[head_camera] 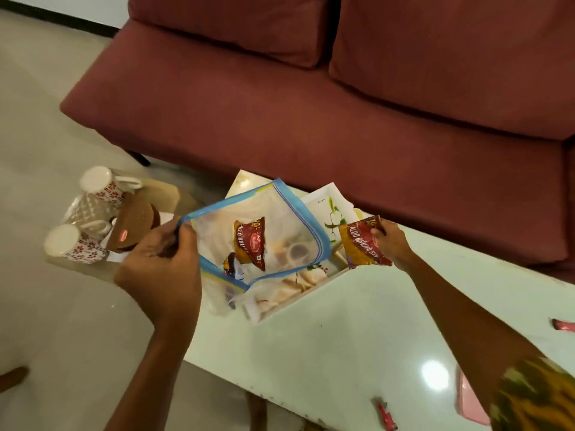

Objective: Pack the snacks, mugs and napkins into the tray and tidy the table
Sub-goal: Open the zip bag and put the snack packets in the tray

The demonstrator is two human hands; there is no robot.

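My left hand (161, 262) grips the corner of a clear zip pouch with blue edges (280, 206), held over the white tray (298, 301). Inside the pouch lies a red snack packet (250, 241). My right hand (390, 241) holds a second red and yellow snack packet (361, 245) just right of the pouch, above the tray. The tray holds napkins and folded papers (329, 209). Two white mugs with red flower patterns (99, 181) (70, 244) lie on their sides on a glass tray (87, 209) to the left, beside a brown packet (133, 223).
The white table top (357, 331) carries a small red wrapper (385, 415) near the front edge, another red wrapper (563, 325) at the right and a pink object (469, 402). A maroon sofa (311, 104) stands directly behind the table. Pale floor (46, 321) lies to the left.
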